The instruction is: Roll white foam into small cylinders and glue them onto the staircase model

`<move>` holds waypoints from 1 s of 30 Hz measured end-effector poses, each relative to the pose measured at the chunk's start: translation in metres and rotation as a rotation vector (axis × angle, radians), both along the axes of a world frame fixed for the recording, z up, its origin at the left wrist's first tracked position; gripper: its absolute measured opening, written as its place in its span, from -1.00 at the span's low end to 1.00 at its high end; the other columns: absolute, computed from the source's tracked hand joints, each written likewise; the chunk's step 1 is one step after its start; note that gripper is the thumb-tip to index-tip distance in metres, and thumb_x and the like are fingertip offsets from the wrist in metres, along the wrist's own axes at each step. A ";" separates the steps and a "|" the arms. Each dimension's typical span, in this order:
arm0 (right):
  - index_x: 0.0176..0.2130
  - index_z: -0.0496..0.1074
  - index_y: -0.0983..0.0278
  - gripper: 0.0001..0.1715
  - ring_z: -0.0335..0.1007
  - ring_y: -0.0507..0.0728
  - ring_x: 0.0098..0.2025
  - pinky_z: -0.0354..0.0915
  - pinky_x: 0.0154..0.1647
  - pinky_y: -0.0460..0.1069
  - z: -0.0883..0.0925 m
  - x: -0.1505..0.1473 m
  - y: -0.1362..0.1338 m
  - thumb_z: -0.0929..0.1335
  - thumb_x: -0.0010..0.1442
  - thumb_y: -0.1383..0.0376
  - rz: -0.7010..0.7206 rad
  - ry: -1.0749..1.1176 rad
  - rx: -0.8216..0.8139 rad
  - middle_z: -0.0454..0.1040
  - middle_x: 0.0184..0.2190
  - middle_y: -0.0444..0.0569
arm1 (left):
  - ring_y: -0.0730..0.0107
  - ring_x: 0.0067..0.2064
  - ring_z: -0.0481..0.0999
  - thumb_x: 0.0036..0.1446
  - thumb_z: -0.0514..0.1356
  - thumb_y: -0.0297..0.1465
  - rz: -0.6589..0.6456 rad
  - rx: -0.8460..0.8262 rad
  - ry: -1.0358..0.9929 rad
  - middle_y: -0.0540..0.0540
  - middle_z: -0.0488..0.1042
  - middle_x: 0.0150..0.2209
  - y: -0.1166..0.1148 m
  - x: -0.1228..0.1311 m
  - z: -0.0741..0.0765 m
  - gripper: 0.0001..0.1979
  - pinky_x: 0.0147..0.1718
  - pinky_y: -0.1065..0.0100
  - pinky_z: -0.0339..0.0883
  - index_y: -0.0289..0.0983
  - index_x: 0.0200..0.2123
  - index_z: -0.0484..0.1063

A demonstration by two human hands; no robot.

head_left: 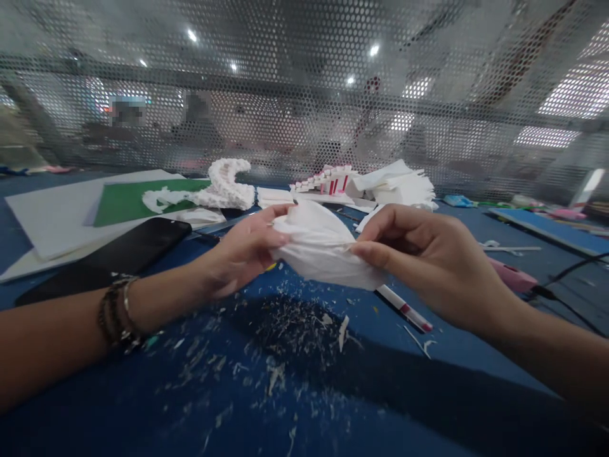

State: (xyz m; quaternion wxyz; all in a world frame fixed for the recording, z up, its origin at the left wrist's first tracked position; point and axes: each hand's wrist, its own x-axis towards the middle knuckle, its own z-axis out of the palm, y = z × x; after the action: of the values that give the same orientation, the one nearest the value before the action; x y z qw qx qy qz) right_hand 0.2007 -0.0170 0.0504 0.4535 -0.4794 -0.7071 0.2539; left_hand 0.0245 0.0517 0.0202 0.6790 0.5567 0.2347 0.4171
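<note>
1. Left hand (247,251): left of centre; thumb and fingers pinch the near end of the white paper. Risk: a loosened pinch would probably let that end unfold.
2. Right hand (428,266): right of centre; thumb and forefinger nip a crease in the same piece. Risk: too hard a pull between the two hands might tear it along the crease.
3. White paper (328,263), one piece, thin-looking, folded and wrinkled: centre of the frame, held above the table. Whether anything lies inside cannot be told. Risk: heavy squeezing could crush its rounded shape.
4. Scraps (295,330), many, pale: lower centre, below the paper. Risk: if lowered here, the paper could pick up bits.
5. White stick (404,308), red-marked: just below the right fingers. Risk: a low sweep of the hand might roll it.
6. Pink tool (514,274), corded: right of the frame, partly behind the right hand. Risk: the forearm could snag the cord (566,304).
7. Black phone (137,247): left, beyond the left forearm. Risk: an elbow swing could nudge it.
8. Table (143,406), blue: beneath all.
</note>
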 end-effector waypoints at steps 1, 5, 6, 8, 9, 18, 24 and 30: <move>-0.52 0.32 0.31 -0.86 0.22 -0.11 -0.60 0.16 -0.67 -0.23 0.000 0.001 0.001 0.40 -0.08 0.36 -0.005 0.003 0.003 0.32 -0.62 -0.21 | 0.53 -0.47 0.35 -0.26 0.10 -0.54 0.050 -0.012 0.003 0.03 0.35 -0.50 0.006 -0.001 0.000 -0.61 -0.49 0.51 0.25 -0.31 -0.23 0.24; -0.52 0.32 0.32 -0.86 0.20 -0.11 -0.62 0.14 -0.69 -0.22 0.000 0.004 0.004 0.39 -0.05 0.34 -0.014 -0.021 -0.004 0.32 -0.63 -0.20 | 0.61 -0.62 0.11 -0.19 0.04 -0.57 0.262 0.035 0.010 0.14 0.06 -0.65 0.029 -0.008 -0.001 -0.73 -0.58 0.52 0.10 -0.28 -0.32 0.22; -0.52 0.32 0.32 -0.86 0.21 -0.11 -0.62 0.14 -0.69 -0.21 0.000 0.003 0.003 0.38 -0.04 0.33 -0.009 -0.042 -0.014 0.32 -0.63 -0.20 | 0.60 -0.58 0.15 -0.16 0.05 -0.56 0.323 0.079 0.018 0.12 0.11 -0.61 0.032 -0.009 -0.001 -0.76 -0.55 0.51 0.11 -0.27 -0.32 0.22; -0.52 0.32 0.32 -0.87 0.24 -0.10 -0.60 0.18 -0.65 -0.20 -0.002 0.001 0.002 0.37 -0.03 0.32 0.011 -0.100 -0.030 0.35 -0.61 -0.18 | 0.53 -0.43 0.27 -0.08 0.10 -0.49 0.427 0.338 0.131 0.06 0.26 -0.47 0.030 -0.012 0.000 -0.80 -0.42 0.47 0.17 -0.26 -0.29 0.26; -0.51 0.32 0.32 -0.87 0.25 -0.09 -0.58 0.20 -0.62 -0.20 -0.003 -0.001 0.000 0.36 -0.02 0.33 0.023 -0.133 -0.033 0.36 -0.60 -0.18 | 0.48 -0.31 0.31 -0.04 0.13 -0.43 0.424 0.573 0.244 0.01 0.31 -0.35 0.025 -0.012 0.001 -0.77 -0.31 0.44 0.18 -0.26 -0.24 0.28; -0.50 0.36 0.31 -0.91 0.33 -0.07 -0.53 0.26 -0.54 -0.18 -0.008 -0.014 -0.013 0.36 -0.01 0.34 0.074 -0.213 -0.031 0.42 -0.58 -0.16 | 0.31 -0.21 0.29 0.05 0.15 -0.32 0.262 1.480 0.672 -0.01 0.48 -0.34 -0.028 -0.011 0.001 -0.89 -0.21 0.31 0.06 -0.21 -0.39 0.43; -0.52 0.35 0.30 -0.91 0.31 -0.08 -0.55 0.23 -0.59 -0.20 -0.008 -0.014 -0.013 0.37 -0.04 0.38 0.047 -0.166 0.004 0.41 -0.58 -0.19 | 0.35 -0.26 0.31 0.10 0.10 -0.37 0.330 1.521 0.700 0.02 0.49 -0.35 -0.027 -0.011 0.001 -0.88 -0.24 0.28 -0.01 -0.20 -0.35 0.44; -0.43 0.36 0.31 -0.93 0.37 -0.06 -0.48 0.30 -0.50 -0.20 -0.007 -0.012 -0.010 0.36 -0.03 0.39 0.064 -0.133 0.002 0.44 -0.51 -0.15 | 0.39 -0.33 0.35 0.10 0.08 -0.41 0.253 1.372 0.668 0.00 0.52 -0.40 -0.024 -0.008 0.002 -0.85 -0.32 0.35 0.09 -0.25 -0.37 0.46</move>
State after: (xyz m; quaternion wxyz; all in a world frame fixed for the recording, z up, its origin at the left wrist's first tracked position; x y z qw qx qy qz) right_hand 0.1887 -0.0273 0.0430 0.3979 -0.4720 -0.7508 0.2349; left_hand 0.0167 0.0274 0.0226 0.0225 0.9180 0.1780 0.3537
